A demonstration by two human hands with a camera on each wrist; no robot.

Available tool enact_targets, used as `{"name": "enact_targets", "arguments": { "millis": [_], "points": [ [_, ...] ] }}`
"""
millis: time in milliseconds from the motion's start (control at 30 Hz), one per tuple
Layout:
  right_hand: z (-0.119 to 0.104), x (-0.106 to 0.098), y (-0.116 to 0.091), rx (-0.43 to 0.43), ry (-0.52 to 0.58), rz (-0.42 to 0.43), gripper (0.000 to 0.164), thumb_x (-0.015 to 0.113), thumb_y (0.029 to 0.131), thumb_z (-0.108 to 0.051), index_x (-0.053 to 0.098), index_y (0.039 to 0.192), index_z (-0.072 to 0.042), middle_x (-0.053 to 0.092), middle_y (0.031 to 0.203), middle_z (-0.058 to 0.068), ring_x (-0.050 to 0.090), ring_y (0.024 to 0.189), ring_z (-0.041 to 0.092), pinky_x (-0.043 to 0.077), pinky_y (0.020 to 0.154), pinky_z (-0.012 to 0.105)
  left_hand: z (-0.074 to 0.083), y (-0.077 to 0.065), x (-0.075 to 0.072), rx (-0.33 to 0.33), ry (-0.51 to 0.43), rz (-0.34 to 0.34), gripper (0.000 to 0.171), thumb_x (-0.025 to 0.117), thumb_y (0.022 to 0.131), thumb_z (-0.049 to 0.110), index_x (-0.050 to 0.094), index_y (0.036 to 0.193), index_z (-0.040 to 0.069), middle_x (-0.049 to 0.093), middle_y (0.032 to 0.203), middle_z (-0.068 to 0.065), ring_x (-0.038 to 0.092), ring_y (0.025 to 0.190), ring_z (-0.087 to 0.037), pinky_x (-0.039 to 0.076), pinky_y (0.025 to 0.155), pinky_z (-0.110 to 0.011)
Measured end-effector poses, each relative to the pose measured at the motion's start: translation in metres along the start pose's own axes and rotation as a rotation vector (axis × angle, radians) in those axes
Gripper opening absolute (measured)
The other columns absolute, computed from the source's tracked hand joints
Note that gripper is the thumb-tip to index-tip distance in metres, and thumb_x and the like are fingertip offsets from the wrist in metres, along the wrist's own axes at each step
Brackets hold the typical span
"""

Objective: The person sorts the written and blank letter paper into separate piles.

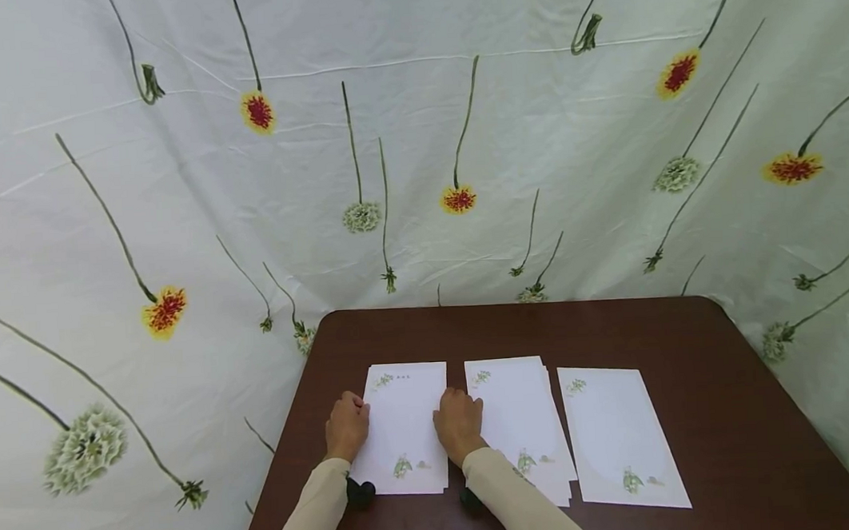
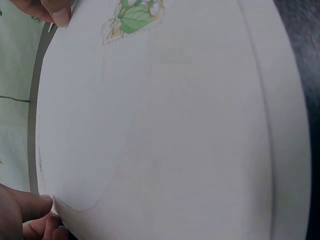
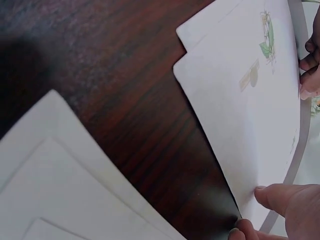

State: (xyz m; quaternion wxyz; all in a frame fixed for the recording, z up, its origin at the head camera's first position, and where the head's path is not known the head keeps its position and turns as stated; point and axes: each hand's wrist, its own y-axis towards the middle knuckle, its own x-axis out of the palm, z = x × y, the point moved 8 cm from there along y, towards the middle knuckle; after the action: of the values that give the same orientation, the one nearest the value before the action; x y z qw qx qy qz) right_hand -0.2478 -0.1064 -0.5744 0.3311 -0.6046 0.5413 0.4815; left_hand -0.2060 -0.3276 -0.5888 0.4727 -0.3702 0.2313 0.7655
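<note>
Toward the left part of a dark brown table (image 1: 507, 333), a left stack of paper (image 1: 407, 428) lies flat between two bare hands. Its top sheet is white, with a pale green plant print and a short row of small dark characters near the far edge, and a green figure print nearer the person. Sheet edges peek out unevenly beneath it, and the right wrist view shows stepped corners at its near right.

The left hand (image 1: 347, 426) grasps the stack's left edge, thumb at the margin and the other fingers bent by it; in the left wrist view the paper curves slightly there. The right hand (image 1: 459, 426) grasps the opposite edge, its thumb on the top sheet and its fingertips at the side, and in the head view it overlaps the left border of the middle stack (image 1: 515, 420).

That middle stack has several misaligned sheets with similar prints. Just beside it on the right, a single-looking sheet (image 1: 621, 439) lies at a slight slant, printed alike.

Cream sleeves (image 1: 310, 503) cover both forearms, with dark rounded pieces (image 1: 360, 493) by the wrists. Beyond the table hangs a whitish cloth (image 1: 383, 27) patterned with orange-yellow flowers, pale round blooms and long stems.
</note>
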Motion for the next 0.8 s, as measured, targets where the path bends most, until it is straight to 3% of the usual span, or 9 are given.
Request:
{"name": "enact_targets", "arguments": {
  "millis": [400,800],
  "points": [
    [0.0013,0.001,-0.0016,-0.017,0.03,-0.057,0.039,0.084,0.091,-0.028,0.07,0.114,-0.001,0.074,0.102,0.015,0.073,0.092,0.032,0.05,0.085,0.049,-0.0051,0.002,0.0026,-0.015,-0.021,0.001,0.015,0.063,0.101,0.01,0.059,0.103,-0.005,0.065,0.091,-0.019,0.064,0.086,-0.035,0.046,0.087,-0.057],
    [0.0048,-0.0005,-0.0024,-0.058,0.085,-0.038,0.036,0.081,0.093,-0.027,0.068,0.113,-0.001,0.073,0.101,0.017,0.073,0.091,0.035,0.05,0.084,0.051,-0.0036,0.0019,0.0004,-0.015,-0.022,0.01,0.014,0.065,0.1,0.008,0.059,0.102,-0.004,0.065,0.091,-0.019,0.065,0.086,-0.036,0.045,0.09,-0.058]
  ]
}}
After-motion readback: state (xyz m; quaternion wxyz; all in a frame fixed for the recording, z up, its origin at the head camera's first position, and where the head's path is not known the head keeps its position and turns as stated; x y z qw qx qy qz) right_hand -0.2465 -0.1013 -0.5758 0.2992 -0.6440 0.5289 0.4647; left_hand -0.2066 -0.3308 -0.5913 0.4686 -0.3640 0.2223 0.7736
